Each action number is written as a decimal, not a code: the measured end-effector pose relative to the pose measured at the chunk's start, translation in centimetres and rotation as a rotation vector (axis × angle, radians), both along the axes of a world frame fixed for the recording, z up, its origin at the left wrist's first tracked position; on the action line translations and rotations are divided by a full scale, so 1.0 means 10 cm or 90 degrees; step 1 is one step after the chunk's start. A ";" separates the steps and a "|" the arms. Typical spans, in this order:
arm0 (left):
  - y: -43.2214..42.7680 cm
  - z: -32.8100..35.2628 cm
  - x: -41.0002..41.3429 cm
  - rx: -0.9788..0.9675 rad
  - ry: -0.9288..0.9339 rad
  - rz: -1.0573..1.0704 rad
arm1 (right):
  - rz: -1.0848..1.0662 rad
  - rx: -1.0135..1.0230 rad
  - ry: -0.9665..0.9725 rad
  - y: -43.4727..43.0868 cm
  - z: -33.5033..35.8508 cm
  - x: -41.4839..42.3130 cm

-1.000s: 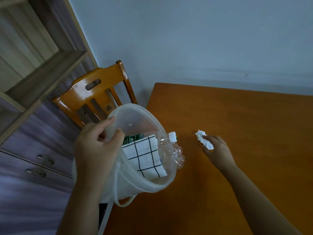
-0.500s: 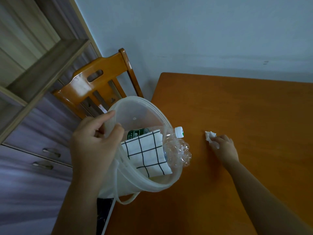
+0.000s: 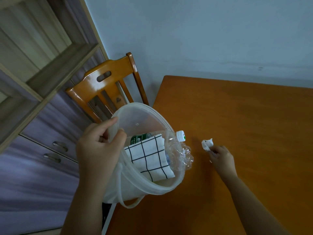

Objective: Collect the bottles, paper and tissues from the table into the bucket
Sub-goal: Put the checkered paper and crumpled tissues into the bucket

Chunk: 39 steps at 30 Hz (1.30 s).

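Bench [image 3: 245, 126]: smooth orange-brown wood, matte sheen, far edge against a pale blue-grey wall [image 3: 186, 39]. Glossy wooden chair [image 3: 108, 82] with slatted back and a slot handle stands at the bench's left corner; beyond it a grey-brown shelving unit [image 3: 42, 65] over purple-toned drawers [image 3: 50, 146] with metal pulls. Translucent white plastic bucket [image 3: 140, 189], round, thin bail handle hanging loose, held tilted at the bench's left edge. Left hand [image 3: 98, 150]: grip clamped on the bucket rim, thumb inside, fingers outside. In the bucket: a white sheet of paper [image 3: 149, 160] with black grid lines, a crushed clear plastic bottle [image 3: 177, 156] with a white cap poking over the rim, a green-labelled bottle [image 3: 140, 139] beneath. Right hand [image 3: 221, 158]: grip pinched on a crumpled white tissue [image 3: 207, 144], low over the bench just right of the bucket; cannot tell whether the tissue touches the wood.
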<state>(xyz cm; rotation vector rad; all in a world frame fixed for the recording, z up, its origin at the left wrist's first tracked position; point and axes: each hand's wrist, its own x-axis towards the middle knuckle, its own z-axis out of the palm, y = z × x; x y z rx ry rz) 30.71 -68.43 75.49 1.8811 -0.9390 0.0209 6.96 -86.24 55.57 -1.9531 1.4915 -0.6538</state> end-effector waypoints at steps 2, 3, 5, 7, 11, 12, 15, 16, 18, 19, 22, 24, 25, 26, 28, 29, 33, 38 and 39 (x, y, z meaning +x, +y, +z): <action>0.11 0.01 -0.04 -0.003 0.012 0.012 | 0.015 -0.028 -0.035 0.11 0.18 0.05; 0.17 0.01 -0.05 -0.005 0.016 0.017 | 0.019 -0.038 -0.064 0.17 0.28 0.09; 0.26 0.00 -0.06 -0.006 0.012 0.020 | 0.029 -0.058 -0.131 0.28 0.51 0.17; 0.36 -0.02 -0.07 -0.003 0.002 0.026 | 0.059 -0.080 -0.174 0.40 0.76 0.27; 0.53 -0.05 -0.07 -0.010 0.016 0.052 | 0.156 -0.089 -0.238 0.68 1.21 0.48; 0.58 -0.05 -0.07 -0.011 0.017 0.059 | 0.182 -0.096 -0.246 0.76 1.29 0.54; 0.69 -0.07 -0.07 -0.021 0.016 0.070 | 0.262 -0.114 -0.240 0.98 1.48 0.73; 0.73 -0.07 -0.06 -0.023 0.018 0.077 | 0.290 -0.118 -0.233 1.05 1.52 0.79; 0.80 -0.07 -0.05 -0.023 0.025 0.092 | 0.349 -0.118 -0.219 1.17 1.57 0.91; 0.83 -0.08 -0.04 -0.024 0.027 0.097 | 0.379 -0.113 -0.211 1.23 1.58 0.96; 0.92 -0.09 0.01 -0.027 0.036 0.107 | 0.458 -0.095 -0.176 1.37 1.59 1.10; 0.99 -0.10 0.04 -0.031 0.047 0.110 | 0.503 -0.073 -0.154 1.45 1.58 1.17; 1.01 -0.10 0.06 -0.036 0.052 0.114 | 0.522 -0.063 -0.144 1.48 1.58 1.19; 1.04 -0.11 0.08 -0.041 0.052 0.120 | 0.537 -0.059 -0.140 1.51 1.57 1.21; 1.10 -0.12 0.13 -0.040 0.046 0.137 | 0.551 -0.065 -0.156 1.54 1.55 1.23; 1.12 -0.12 0.15 -0.037 0.047 0.146 | 0.545 -0.070 -0.170 1.55 1.54 1.23; 1.18 -0.16 0.23 -0.026 0.055 0.173 | 0.470 -0.100 -0.186 1.45 1.45 1.21; 1.17 -0.20 0.30 -0.023 0.060 0.190 | 0.377 -0.087 -0.122 1.18 1.20 1.17; 1.15 -0.20 0.32 -0.019 0.059 0.192 | 0.363 -0.079 -0.102 1.12 1.13 1.16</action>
